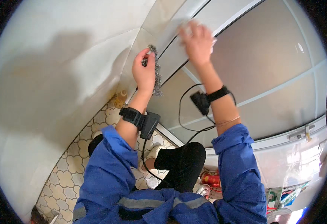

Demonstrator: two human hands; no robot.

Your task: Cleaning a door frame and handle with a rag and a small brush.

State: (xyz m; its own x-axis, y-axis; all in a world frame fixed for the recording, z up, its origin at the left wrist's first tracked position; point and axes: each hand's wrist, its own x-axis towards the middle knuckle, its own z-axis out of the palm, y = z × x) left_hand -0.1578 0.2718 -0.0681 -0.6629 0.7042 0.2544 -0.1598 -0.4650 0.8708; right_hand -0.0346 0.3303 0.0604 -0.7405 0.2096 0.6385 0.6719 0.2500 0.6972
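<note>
My left hand (144, 74) is closed round a grey steel wool scourer (157, 76), which hangs down in a long, loose strip beside the wrist. Farther up and to the right, my right hand (198, 44) is over the white frame of a frosted-glass door (260, 63). Motion smears its fingers. White edges of what looks like a cloth (213, 43) show from under its palm, and most of that piece is hidden. Both wrists carry black strapped devices with a black cable between them.
A pale wall (59, 86) rises on the left. An amber bottle (121, 98) stands at its foot on the patterned tile floor (75, 164). Red containers (211, 179) are near my right elbow, and a door latch (301, 136) is on the right.
</note>
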